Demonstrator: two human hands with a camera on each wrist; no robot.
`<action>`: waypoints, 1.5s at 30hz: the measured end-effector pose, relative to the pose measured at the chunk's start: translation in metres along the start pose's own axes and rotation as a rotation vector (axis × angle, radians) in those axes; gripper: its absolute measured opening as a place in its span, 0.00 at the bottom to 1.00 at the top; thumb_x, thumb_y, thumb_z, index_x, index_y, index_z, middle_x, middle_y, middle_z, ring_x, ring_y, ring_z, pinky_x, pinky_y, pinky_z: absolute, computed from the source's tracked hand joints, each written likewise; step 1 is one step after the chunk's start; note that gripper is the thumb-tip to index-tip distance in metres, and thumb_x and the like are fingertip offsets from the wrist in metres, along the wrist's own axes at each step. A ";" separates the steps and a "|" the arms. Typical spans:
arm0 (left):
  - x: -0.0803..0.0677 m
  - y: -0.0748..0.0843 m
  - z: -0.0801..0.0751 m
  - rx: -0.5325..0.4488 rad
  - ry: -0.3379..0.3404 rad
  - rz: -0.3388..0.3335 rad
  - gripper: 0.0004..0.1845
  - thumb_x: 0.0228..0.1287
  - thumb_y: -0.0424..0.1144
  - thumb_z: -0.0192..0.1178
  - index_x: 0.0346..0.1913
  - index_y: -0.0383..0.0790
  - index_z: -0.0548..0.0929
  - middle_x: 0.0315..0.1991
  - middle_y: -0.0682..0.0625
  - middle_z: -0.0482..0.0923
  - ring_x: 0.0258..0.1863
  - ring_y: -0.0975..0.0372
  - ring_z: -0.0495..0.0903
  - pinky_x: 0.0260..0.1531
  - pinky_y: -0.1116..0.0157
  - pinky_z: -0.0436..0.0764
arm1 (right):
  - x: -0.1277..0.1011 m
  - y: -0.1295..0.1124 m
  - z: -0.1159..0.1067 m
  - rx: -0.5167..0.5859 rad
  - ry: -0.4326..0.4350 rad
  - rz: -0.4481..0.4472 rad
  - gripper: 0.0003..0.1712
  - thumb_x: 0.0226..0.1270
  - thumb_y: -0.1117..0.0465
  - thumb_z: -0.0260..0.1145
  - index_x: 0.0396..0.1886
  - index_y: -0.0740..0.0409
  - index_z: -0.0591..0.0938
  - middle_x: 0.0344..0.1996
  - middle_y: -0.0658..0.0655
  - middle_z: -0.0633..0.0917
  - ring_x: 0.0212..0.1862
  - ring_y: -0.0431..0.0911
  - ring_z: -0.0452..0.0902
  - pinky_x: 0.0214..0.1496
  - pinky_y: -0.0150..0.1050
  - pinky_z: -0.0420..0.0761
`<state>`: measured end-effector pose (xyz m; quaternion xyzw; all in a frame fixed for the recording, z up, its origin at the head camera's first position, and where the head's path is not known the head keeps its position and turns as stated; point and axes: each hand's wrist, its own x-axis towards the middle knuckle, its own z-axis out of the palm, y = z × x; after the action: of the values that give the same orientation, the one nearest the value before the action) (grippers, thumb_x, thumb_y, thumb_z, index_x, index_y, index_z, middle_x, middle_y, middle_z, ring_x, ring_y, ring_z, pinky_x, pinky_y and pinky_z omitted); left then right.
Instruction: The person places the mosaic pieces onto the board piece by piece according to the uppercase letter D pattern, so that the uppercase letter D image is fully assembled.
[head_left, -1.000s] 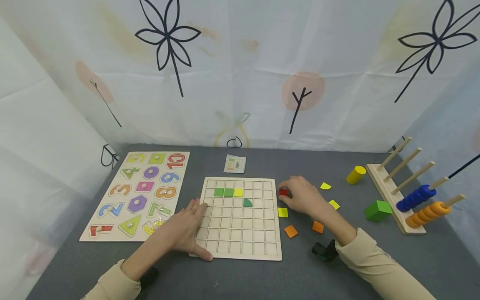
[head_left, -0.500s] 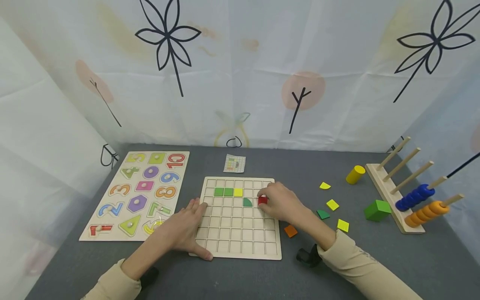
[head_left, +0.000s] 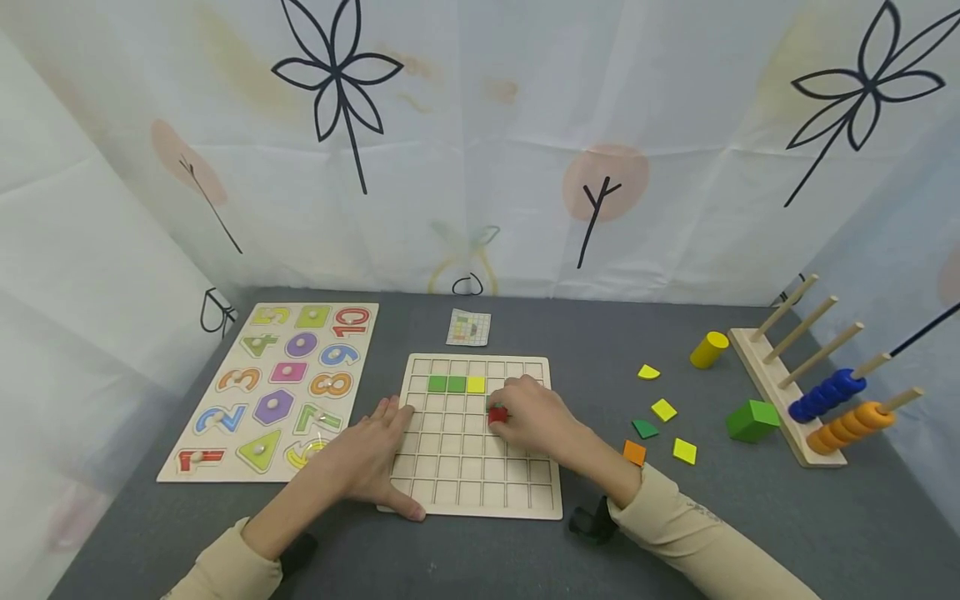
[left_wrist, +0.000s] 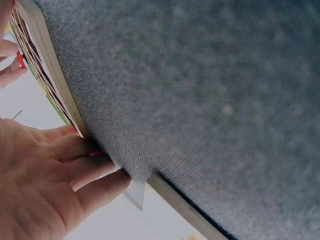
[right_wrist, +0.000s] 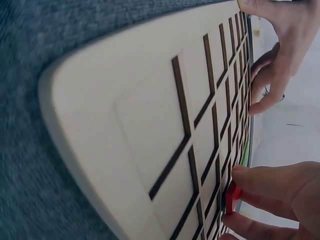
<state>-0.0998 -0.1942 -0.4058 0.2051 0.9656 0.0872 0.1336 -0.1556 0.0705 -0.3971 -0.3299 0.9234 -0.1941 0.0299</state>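
Over the grid board (head_left: 480, 492), my right hand (head_left: 534, 421) pinches a red tile (head_left: 497, 414) in curled fingertips; my left hand (head_left: 367, 458) lies flat, fingers straight, on the board's edge.

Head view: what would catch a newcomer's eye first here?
Probably the right hand pinching a small red wooden piece over the middle of the pale wooden grid board, while the left hand lies flat on the board's left edge. Next, the wooden peg rack with blue and orange rings at the far right.
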 end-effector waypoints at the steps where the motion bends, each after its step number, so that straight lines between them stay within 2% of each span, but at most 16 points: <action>1: 0.000 0.000 0.000 0.000 -0.001 0.000 0.76 0.30 0.79 0.74 0.74 0.25 0.61 0.74 0.21 0.59 0.75 0.32 0.61 0.67 0.35 0.71 | 0.001 -0.001 0.001 -0.006 -0.001 0.000 0.03 0.61 0.67 0.72 0.33 0.54 0.89 0.27 0.52 0.83 0.34 0.45 0.72 0.26 0.35 0.70; 5: 0.001 -0.001 0.001 0.000 -0.002 -0.007 0.76 0.30 0.78 0.74 0.74 0.25 0.61 0.74 0.21 0.59 0.76 0.32 0.61 0.68 0.36 0.71 | 0.002 -0.003 0.005 -0.024 0.005 0.006 0.04 0.59 0.65 0.75 0.35 0.54 0.90 0.29 0.53 0.84 0.36 0.46 0.75 0.27 0.36 0.72; 10: 0.001 -0.002 0.002 0.001 0.003 -0.007 0.76 0.30 0.78 0.74 0.74 0.25 0.61 0.74 0.21 0.59 0.76 0.32 0.61 0.68 0.36 0.71 | 0.002 -0.004 0.006 -0.028 0.004 -0.001 0.06 0.59 0.64 0.75 0.38 0.54 0.91 0.31 0.53 0.85 0.35 0.45 0.74 0.25 0.35 0.72; 20: 0.001 -0.002 0.002 -0.003 0.000 -0.013 0.76 0.29 0.79 0.74 0.75 0.25 0.61 0.75 0.22 0.59 0.76 0.32 0.61 0.68 0.36 0.71 | 0.000 -0.007 0.003 -0.018 -0.011 0.007 0.06 0.59 0.66 0.75 0.36 0.55 0.90 0.29 0.54 0.83 0.32 0.44 0.71 0.24 0.34 0.69; 33: 0.004 0.000 0.006 0.034 0.038 -0.008 0.76 0.31 0.82 0.70 0.75 0.28 0.61 0.74 0.23 0.62 0.75 0.31 0.63 0.66 0.37 0.74 | -0.001 -0.005 0.003 -0.019 0.007 0.001 0.06 0.58 0.70 0.73 0.34 0.56 0.91 0.30 0.55 0.85 0.33 0.45 0.73 0.27 0.35 0.74; 45: 0.007 0.001 0.007 0.022 0.038 -0.013 0.76 0.30 0.81 0.71 0.76 0.28 0.61 0.74 0.24 0.62 0.73 0.29 0.63 0.65 0.36 0.74 | -0.002 -0.002 0.003 -0.008 -0.005 0.006 0.08 0.58 0.70 0.73 0.37 0.56 0.91 0.30 0.55 0.85 0.33 0.45 0.72 0.26 0.34 0.72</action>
<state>-0.1035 -0.1897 -0.4135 0.1984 0.9703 0.0795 0.1134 -0.1528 0.0696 -0.3989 -0.3277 0.9250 -0.1896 0.0315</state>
